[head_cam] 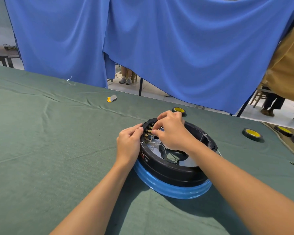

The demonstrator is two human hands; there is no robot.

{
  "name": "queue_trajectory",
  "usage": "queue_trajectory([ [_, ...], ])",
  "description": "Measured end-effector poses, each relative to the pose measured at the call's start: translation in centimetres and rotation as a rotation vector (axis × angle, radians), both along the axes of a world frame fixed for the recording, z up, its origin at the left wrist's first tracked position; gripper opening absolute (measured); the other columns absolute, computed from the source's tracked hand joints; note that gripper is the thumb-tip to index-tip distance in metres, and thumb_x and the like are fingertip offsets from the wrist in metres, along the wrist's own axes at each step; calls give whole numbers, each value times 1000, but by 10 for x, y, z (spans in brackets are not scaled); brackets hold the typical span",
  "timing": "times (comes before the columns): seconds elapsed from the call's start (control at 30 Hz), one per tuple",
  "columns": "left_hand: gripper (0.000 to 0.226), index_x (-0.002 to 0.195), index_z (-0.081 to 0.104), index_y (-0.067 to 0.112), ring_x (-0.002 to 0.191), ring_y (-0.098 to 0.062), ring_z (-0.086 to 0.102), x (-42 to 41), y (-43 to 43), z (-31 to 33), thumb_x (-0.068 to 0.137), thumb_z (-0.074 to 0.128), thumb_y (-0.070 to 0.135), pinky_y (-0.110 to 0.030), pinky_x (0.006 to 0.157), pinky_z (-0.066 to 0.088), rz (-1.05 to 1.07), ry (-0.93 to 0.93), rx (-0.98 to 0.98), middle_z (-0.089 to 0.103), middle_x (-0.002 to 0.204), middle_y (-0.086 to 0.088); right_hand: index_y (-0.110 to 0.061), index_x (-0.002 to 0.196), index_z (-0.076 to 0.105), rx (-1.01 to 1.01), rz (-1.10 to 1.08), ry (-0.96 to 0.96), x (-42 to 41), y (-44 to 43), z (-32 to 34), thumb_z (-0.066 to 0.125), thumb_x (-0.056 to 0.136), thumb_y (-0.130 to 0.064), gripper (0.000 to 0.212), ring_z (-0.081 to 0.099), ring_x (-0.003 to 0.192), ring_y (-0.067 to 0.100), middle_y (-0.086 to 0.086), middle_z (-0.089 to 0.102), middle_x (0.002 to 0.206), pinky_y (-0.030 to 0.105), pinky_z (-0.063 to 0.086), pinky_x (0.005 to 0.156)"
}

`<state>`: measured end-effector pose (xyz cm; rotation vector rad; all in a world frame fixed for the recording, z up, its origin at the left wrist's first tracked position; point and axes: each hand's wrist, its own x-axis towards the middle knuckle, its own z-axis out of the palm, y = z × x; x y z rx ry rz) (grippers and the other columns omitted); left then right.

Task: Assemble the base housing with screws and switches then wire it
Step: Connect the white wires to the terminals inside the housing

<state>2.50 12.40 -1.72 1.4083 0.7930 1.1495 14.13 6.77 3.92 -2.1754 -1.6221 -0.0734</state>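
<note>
base housing (pixel 173 168): rigid, likely light, best held by rim
left hand (pixel 128 145): gripped rim
right hand (pixel 171 131): pinched fragile-looking switch terminals (pixel 148 131)

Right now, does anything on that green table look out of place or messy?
Only small litter: a yellow and grey scrap lies alone on the green cloth, with a clear plastic bit near the far edge. The black housing sits flat, undamaged as far as shows.

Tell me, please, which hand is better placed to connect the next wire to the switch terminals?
The right hand: its fingers are inside the housing at the brass terminals, while the left hand grips the rim from outside.
</note>
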Motion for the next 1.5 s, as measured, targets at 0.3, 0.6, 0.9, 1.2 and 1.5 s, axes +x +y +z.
queue_trajectory([
  [0.3, 21, 96, 79, 24, 98, -18, 70, 2, 1, -3, 89, 58, 24, -49, 94, 52, 21, -32, -32, 77, 92, 4, -20, 97, 74, -12, -8, 31, 5, 1, -2, 63, 92, -31, 16, 28, 119, 21, -5, 43, 113, 33, 23, 89],
  [0.6, 23, 96, 79, 22, 97, -16, 70, 4, 1, -4, 89, 57, 23, -48, 94, 52, 17, -30, -17, 77, 90, 6, -21, 95, 74, -19, 8, 75, 6, 3, -4, 63, 92, -31, 15, 29, 121, 23, -1, 47, 118, 35, 24, 89],
  [0.9, 24, 96, 80, 18, 92, -27, 69, 1, -2, -1, 95, 56, 18, -52, 89, 51, 50, 16, -20, 77, 85, -2, -18, 97, 71, -30, 41, 23, 3, 7, -2, 59, 95, -29, 16, 27, 120, 19, -6, 40, 112, 32, 23, 91],
  [1.2, 26, 86, 80, 20, 87, -32, 68, 1, -5, -1, 95, 56, 19, -55, 84, 51, 88, 50, 10, 75, 76, -4, -17, 101, 68, -48, 66, -106, -2, 9, -4, 53, 98, -30, 21, 26, 120, 21, -3, 40, 116, 39, 26, 101],
  [1.5, 28, 99, 78, 29, 100, -16, 69, 1, 0, 5, 92, 58, 11, -44, 96, 52, 41, 36, -12, 76, 96, 4, -26, 109, 66, 52, 55, -10, 5, -16, 3, 53, 97, -29, 18, 27, 125, 21, -1, 47, 126, 40, 24, 104],
])
